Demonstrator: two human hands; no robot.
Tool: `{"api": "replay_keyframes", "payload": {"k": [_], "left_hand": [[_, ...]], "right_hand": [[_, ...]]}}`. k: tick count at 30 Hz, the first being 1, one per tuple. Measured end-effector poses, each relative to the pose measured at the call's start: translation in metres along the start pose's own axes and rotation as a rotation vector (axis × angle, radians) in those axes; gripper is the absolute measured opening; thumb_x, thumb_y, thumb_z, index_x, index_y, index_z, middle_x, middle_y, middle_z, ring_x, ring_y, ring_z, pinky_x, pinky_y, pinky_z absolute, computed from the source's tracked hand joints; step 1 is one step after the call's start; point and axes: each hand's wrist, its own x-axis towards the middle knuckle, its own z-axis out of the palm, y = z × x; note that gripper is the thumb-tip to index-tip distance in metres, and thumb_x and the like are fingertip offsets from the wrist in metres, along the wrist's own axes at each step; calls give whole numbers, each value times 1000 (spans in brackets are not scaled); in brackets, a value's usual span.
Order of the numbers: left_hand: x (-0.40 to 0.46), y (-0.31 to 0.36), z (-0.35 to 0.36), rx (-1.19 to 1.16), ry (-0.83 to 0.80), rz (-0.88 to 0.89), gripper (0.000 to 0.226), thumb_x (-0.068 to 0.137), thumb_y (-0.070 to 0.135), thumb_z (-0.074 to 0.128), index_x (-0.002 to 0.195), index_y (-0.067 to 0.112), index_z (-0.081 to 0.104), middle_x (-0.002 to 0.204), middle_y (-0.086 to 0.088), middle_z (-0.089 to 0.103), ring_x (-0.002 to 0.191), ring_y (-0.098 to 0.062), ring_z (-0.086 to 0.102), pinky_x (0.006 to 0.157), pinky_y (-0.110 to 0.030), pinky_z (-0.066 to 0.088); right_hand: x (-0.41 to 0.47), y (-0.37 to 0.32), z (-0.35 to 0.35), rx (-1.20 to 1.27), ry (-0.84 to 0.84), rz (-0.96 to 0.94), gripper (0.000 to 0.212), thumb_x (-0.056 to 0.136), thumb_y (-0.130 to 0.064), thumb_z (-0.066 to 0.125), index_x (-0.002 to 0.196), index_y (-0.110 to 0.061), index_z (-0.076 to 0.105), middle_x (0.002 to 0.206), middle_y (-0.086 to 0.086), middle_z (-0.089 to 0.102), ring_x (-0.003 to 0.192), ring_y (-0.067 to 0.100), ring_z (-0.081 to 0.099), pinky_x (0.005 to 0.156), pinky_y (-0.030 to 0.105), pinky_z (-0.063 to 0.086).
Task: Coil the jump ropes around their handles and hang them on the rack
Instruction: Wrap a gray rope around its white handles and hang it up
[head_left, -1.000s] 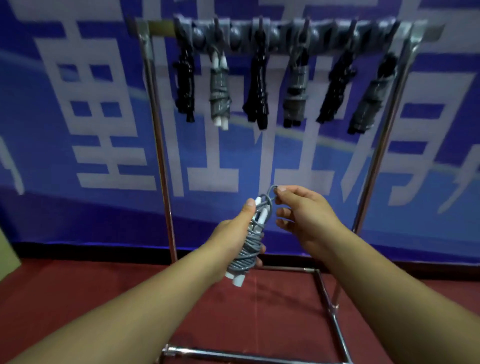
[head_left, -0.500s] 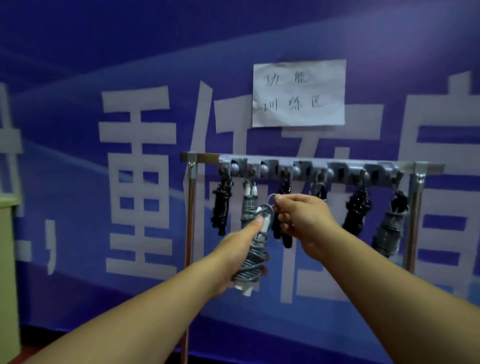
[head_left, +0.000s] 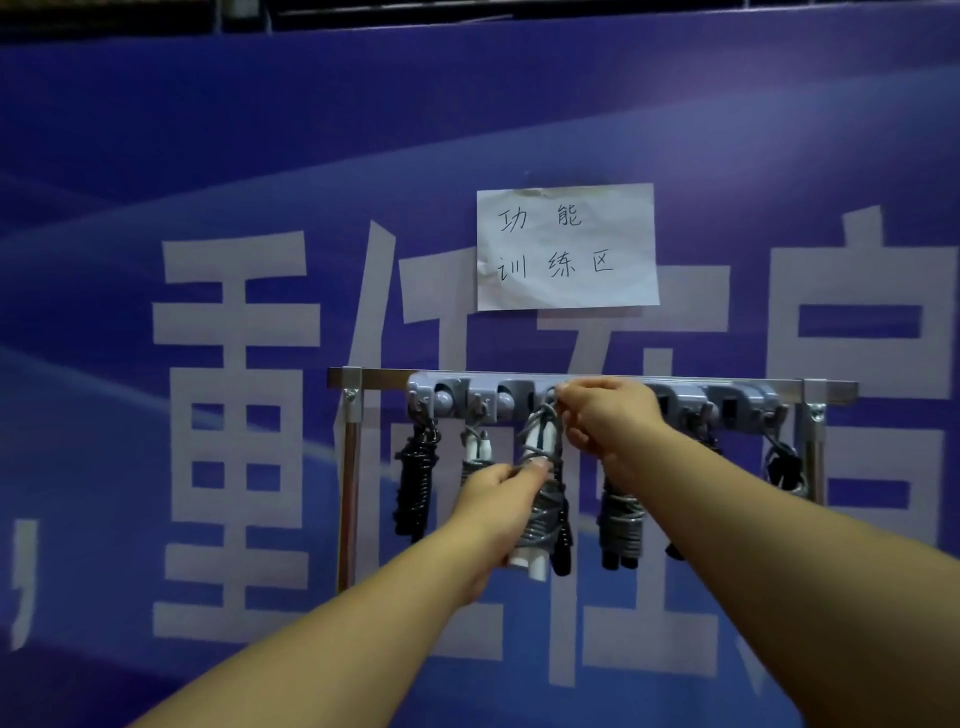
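Note:
A grey jump rope (head_left: 540, 509) coiled round its white handles is held upright in front of the rack (head_left: 592, 397). My left hand (head_left: 493, 499) grips the coiled bundle at its middle. My right hand (head_left: 608, 415) pinches the rope's top loop right at the rack's grey hook strip, near the third hook from the left. Whether the loop is over a hook is hidden by my fingers. Several coiled ropes hang from the other hooks, among them a black one (head_left: 415, 483) at the far left and a grey one (head_left: 621, 519) under my right wrist.
The rack's metal uprights (head_left: 349, 478) stand at either end of the bar. Behind it is a blue banner wall with large white characters and a taped paper sign (head_left: 566, 247). A coiled rope (head_left: 784, 462) hangs at the far right hook.
Both hands have lifted the coiled grey rope up to the hook strip. My right hand has brought the loop to a hook. My view has tilted upward and closer.

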Motion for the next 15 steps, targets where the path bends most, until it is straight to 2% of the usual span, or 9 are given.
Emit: {"api": "replay_keyframes", "payload": {"k": [3, 5, 9, 13, 15], "left_hand": [[1, -4, 5, -17, 19, -37, 32, 94, 48, 61, 98, 17, 70, 95, -12, 77, 89, -34, 75, 79, -50, 62], [-2, -8, 5, -10, 43, -65, 33, 94, 49, 61, 98, 17, 70, 94, -11, 77, 87, -32, 75, 76, -44, 62], [-11, -18, -2, -10, 73, -123, 34, 93, 50, 64, 102, 18, 71, 92, -7, 77, 84, -26, 75, 79, -44, 62], [-33, -26, -12, 48, 62, -173, 38, 97, 46, 59, 126, 22, 59, 113, 3, 65, 97, -19, 67, 80, -38, 60], [-47, -34, -18, 63, 41, -182, 39, 99, 45, 57, 129, 21, 58, 117, 1, 65, 101, -19, 66, 83, -39, 58]], "right_hand": [[6, 7, 6, 43, 13, 149, 8, 95, -8, 64, 99, -3, 68, 62, 6, 58, 44, 9, 50, 37, 18, 41], [5, 14, 7, 59, 12, 206, 9, 97, -11, 63, 98, -4, 68, 62, 4, 58, 46, 9, 49, 37, 17, 41], [-10, 25, -3, -35, 7, 148, 12, 95, -8, 64, 86, -3, 70, 63, 8, 59, 52, 14, 50, 44, 22, 43], [-41, 30, -24, -155, -39, 116, 12, 96, -11, 64, 87, -4, 67, 63, 8, 53, 48, 16, 43, 40, 22, 35], [-61, 34, -36, -190, -48, 129, 14, 98, -14, 63, 87, -5, 67, 66, 7, 53, 48, 16, 41, 41, 23, 33]]}}
